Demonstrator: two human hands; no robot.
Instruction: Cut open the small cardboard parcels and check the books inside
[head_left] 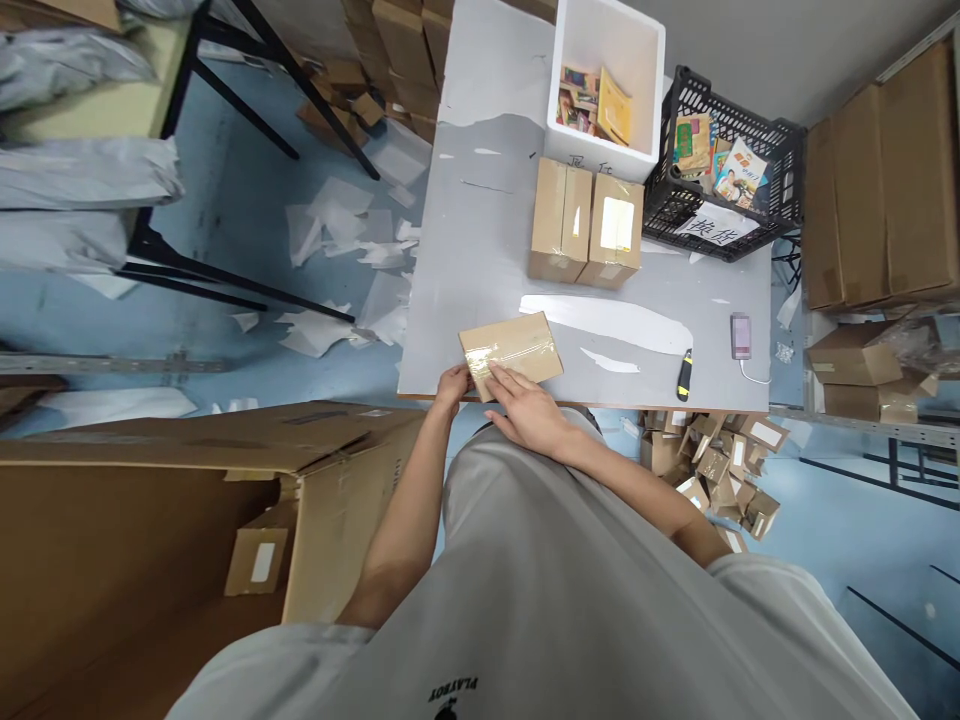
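Observation:
A small taped cardboard box (525,345) lies tilted at the front edge of the grey table (480,240). Glossy clear tape runs along its top. At the box's left corner my left hand (452,388) is closed, its fingertips partly hidden behind the edge. My right hand (529,410) rests on the near side of the box, fingers stretched out flat over the tape. To the right on the table lies a yellow and black utility knife (685,376).
Two cardboard boxes (560,220) stand by a white foam bin (604,150) holding packets and a black crate (784,175) of books. A phone (740,336) lies at right. Small boxes (720,465) pile on the floor; a large open carton (352,520) stands at left.

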